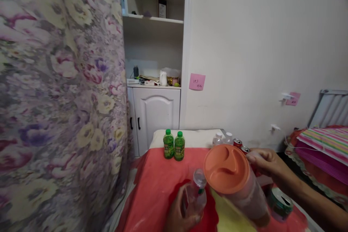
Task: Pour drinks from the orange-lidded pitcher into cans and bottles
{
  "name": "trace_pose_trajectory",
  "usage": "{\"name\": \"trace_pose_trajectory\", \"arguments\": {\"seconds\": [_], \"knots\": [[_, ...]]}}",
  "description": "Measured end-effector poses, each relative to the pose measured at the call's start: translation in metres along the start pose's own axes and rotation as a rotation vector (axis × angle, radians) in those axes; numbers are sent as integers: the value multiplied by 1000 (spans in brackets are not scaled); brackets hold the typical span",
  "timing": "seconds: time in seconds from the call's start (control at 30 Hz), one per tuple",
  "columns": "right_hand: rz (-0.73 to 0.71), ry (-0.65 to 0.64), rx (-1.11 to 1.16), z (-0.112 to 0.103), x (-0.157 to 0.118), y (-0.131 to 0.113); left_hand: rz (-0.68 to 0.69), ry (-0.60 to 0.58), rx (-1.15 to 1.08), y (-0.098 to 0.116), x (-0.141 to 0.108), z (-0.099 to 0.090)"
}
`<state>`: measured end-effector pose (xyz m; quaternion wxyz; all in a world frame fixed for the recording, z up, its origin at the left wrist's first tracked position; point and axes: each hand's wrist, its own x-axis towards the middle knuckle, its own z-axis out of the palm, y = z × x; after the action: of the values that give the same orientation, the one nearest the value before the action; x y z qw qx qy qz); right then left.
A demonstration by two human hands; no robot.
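My left hand (181, 212) is wrapped round a small clear bottle (196, 199) with a clear cap, low at the centre. Right of it tilts a translucent pitcher (254, 204) with an orange lid (227, 168), its top leaning left. My right hand (262, 159) is at the far side of the pitcher, fingers bent near the lid's right edge; the handle and whatever the fingers hold are hidden or blurred. An open green can (281, 204) stands right of the pitcher. Two green bottles (174, 146) stand upright towards the back of the table.
Two clear bottles with white caps (223, 139) and two red cans (237, 143) stand at the back right. A red cloth (154, 181) covers the table, with a yellow patch (231, 214) in front. A floral curtain (62, 98) hangs left; a white cabinet (157, 116) stands behind.
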<state>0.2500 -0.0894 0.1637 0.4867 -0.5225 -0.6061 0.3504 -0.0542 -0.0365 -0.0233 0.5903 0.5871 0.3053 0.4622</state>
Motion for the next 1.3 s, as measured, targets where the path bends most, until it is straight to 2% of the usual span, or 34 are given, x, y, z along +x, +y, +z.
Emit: {"name": "trace_pose_trajectory", "arguments": {"seconds": [0.3, 0.57, 0.73, 1.0, 1.3], "knots": [[20, -62, -88, -5, 14, -24, 25, -9, -6, 16, -2, 6], [-22, -103, -166, -7, 24, -40, 19, -1, -23, 6, 0, 5], [-2, -182, -191, -10, 30, -48, 16, -27, -43, 13, -2, 6], [-19, -212, -224, -10, 36, -56, 31, -32, -19, 9, 1, 6], [-47, -274, -252, -9, 40, -68, 22, -45, -47, 16, -1, 8]]}}
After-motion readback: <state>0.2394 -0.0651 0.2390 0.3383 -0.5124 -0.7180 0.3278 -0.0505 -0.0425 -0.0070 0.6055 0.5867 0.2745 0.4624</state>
